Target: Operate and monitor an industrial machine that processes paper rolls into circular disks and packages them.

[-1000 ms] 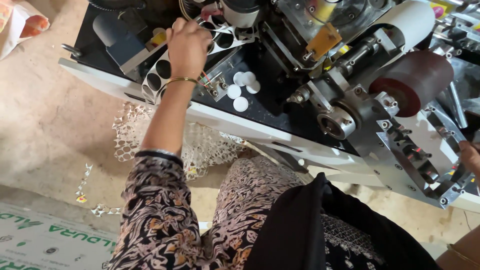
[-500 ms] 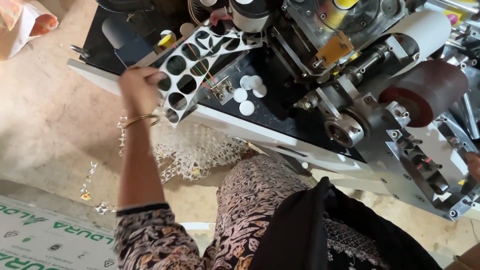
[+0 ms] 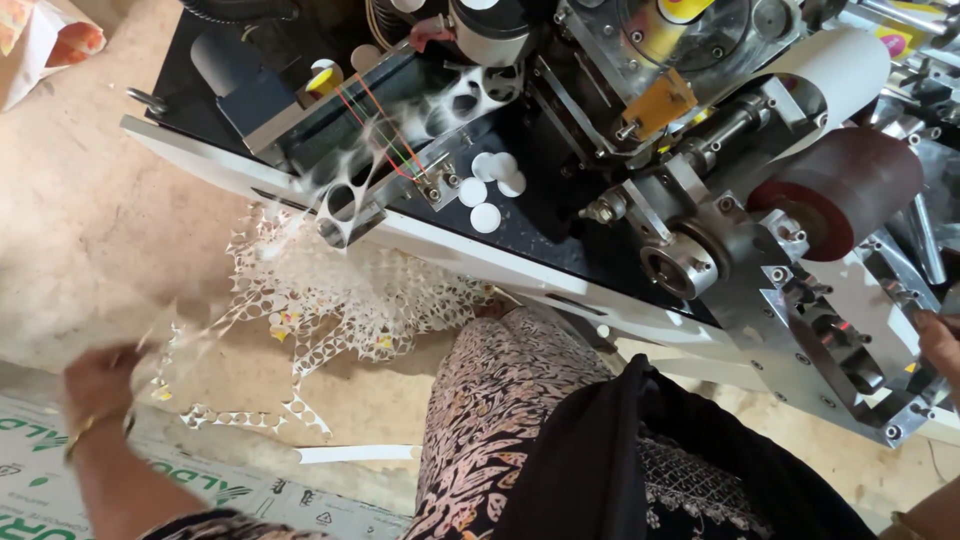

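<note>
From the head camera, the left hand (image 3: 98, 385) is gripping the near-left end of a white punched paper strip full of round holes (image 3: 340, 200), its fingers closed on it, motion-blurred. The strip is stretching from the hand up to the black and steel punching machine (image 3: 640, 180), above a heap of the same lacy paper waste (image 3: 350, 290) lying on the floor. The right hand (image 3: 940, 345) is showing only at the right edge; its fingers cannot be told. Small white round discs (image 3: 490, 190) are sitting on the machine.

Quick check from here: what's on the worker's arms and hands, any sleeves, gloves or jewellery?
No gloves. The left hand wears a thin gold bangle at the wrist, forearm bare to the frame edge. The right hand barely shows at the edge, bare too.
</note>
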